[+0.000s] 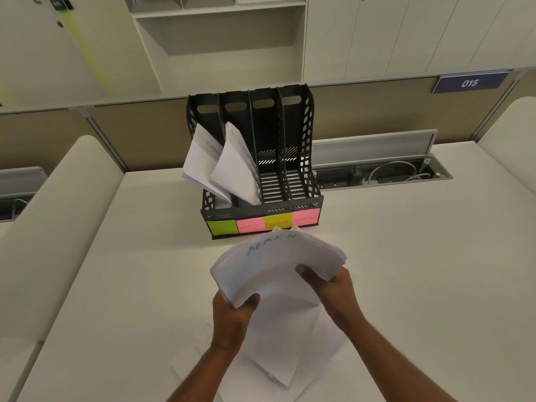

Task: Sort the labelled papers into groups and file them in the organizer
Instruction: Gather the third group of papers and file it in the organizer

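A black organizer (304, 158) with several slots stands on the white desk, sticky labels HR, SPORTS, FINANCE, ADMIN along its front. Paper bundles lean in the HR slot (200, 158) and the SPORTS slot (236, 169); the two right slots look empty. Just in front of the organizer I hold a curved stack of papers (275, 262), its top sheet marked ADMIN in green. My left hand (232, 317) grips the stack's near left corner. My right hand (330, 285) grips its right side, thumb on top. More white sheets (287, 352) lie on the desk under my hands.
An open cable tray (383, 172) with wires sits in the desk behind and right of the organizer. A partition wall with a sign reading 015 (470, 82) runs behind. Rounded white dividers (58, 227) flank the desk on both sides.
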